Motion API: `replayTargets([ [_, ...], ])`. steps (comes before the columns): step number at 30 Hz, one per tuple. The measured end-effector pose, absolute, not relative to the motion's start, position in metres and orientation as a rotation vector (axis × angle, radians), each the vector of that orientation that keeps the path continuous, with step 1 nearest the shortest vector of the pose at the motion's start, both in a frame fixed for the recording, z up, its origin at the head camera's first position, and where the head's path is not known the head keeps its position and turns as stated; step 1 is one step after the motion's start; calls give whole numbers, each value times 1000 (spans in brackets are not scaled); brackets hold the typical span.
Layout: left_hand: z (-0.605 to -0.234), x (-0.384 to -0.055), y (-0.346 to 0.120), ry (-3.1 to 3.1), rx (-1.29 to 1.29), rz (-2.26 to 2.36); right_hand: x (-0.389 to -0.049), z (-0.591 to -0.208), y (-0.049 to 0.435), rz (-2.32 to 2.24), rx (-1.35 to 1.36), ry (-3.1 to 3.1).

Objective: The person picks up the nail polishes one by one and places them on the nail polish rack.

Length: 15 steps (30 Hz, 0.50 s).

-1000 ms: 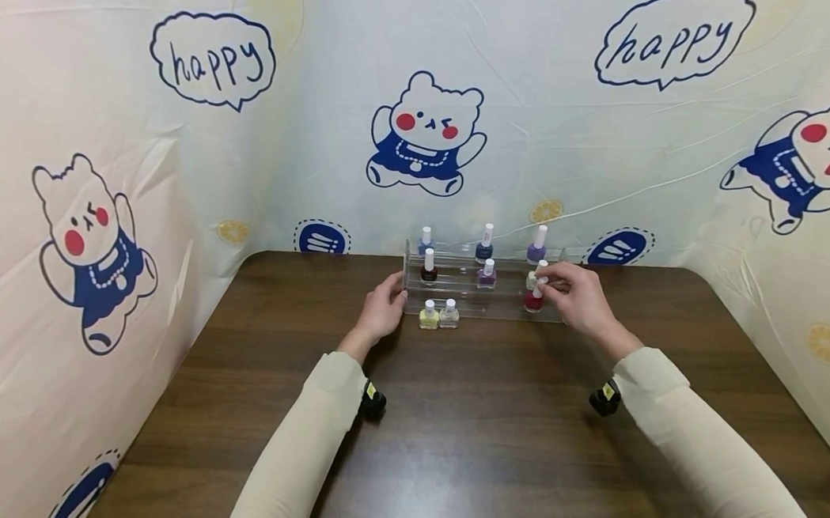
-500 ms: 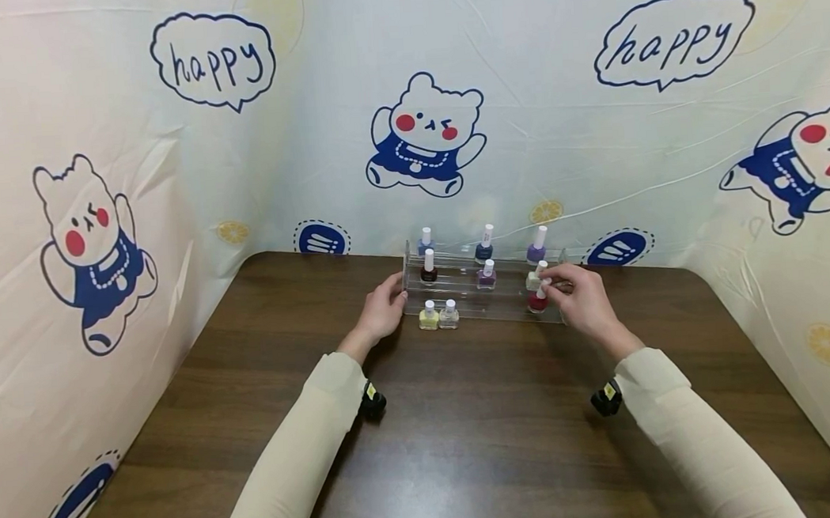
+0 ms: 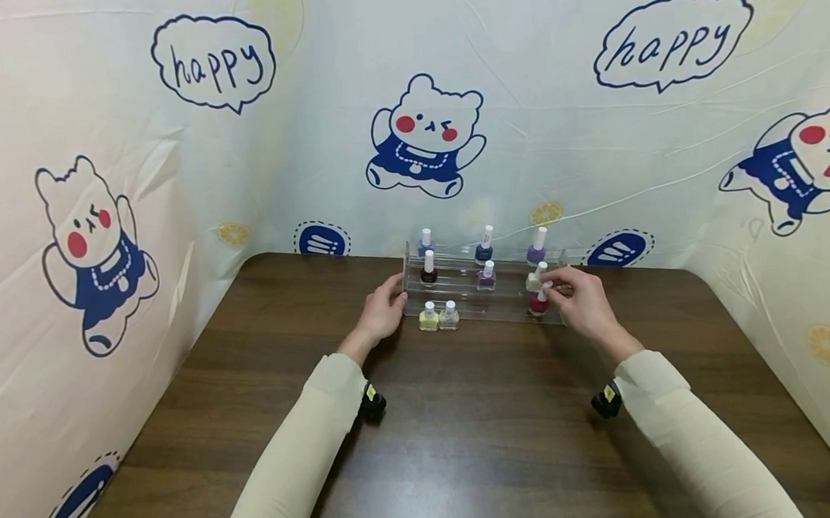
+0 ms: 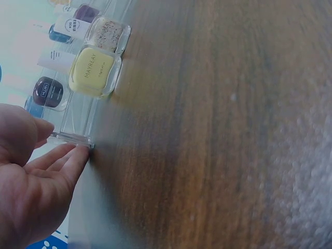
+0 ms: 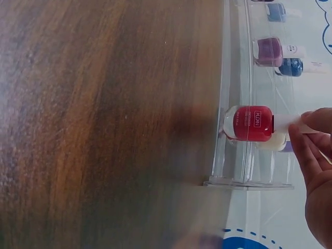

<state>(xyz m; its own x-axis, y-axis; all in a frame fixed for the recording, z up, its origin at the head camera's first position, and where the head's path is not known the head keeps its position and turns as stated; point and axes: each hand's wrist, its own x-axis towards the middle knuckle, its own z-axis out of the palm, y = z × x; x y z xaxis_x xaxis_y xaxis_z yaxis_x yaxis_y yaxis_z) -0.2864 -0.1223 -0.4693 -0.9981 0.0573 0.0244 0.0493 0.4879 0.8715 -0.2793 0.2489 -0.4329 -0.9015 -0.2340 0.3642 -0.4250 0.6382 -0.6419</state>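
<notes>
A clear acrylic tiered rack (image 3: 500,309) stands at the back of the table, holding several white-capped nail polish bottles. My left hand (image 3: 380,309) grips its left end panel, thumb on one side and fingers on the other. At the rack's right end, my right hand (image 3: 585,300) pinches the white cap of a red nail polish bottle (image 5: 254,123) between thumb and fingertips. That bottle is upright at the lowest tier, in front of a pale cream bottle (image 3: 534,282). On the left of the lowest tier, a yellow bottle (image 4: 94,72) stands beside a clear glittery one (image 4: 109,35).
The middle tier also carries a dark bottle (image 3: 428,275) and a purple bottle (image 3: 486,280). Light blue (image 3: 425,247), dark blue (image 3: 484,251) and violet (image 3: 536,254) bottles stand on the top tier. A printed cloth (image 3: 551,148) hangs close behind the brown wooden table (image 3: 454,439).
The red bottle has shifted slightly right and down onto the lowest tier, still pinched by my right hand. My left hand keeps its place on the rack's end.
</notes>
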Motion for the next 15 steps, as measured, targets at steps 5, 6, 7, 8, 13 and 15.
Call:
replayTargets([
  [5, -470, -287, -122, 2716, 95, 1570, -278, -432, 248, 1139, 524, -2613],
  [6, -470, -287, -122, 2716, 94, 1567, -278, -432, 248, 1139, 523, -2613],
  [7, -470, -287, -122, 2716, 91, 1567, -278, -432, 248, 1138, 522, -2614],
  [8, -469, -286, -122, 2715, 90, 1568, -279, -433, 248, 1137, 522, -2614],
  [13, -468, -286, -122, 2711, 92, 1573, -280, -434, 248, 1129, 515, -2613],
  [15, -468, -285, -122, 2711, 93, 1571, -280, -434, 248, 1123, 514, -2611],
])
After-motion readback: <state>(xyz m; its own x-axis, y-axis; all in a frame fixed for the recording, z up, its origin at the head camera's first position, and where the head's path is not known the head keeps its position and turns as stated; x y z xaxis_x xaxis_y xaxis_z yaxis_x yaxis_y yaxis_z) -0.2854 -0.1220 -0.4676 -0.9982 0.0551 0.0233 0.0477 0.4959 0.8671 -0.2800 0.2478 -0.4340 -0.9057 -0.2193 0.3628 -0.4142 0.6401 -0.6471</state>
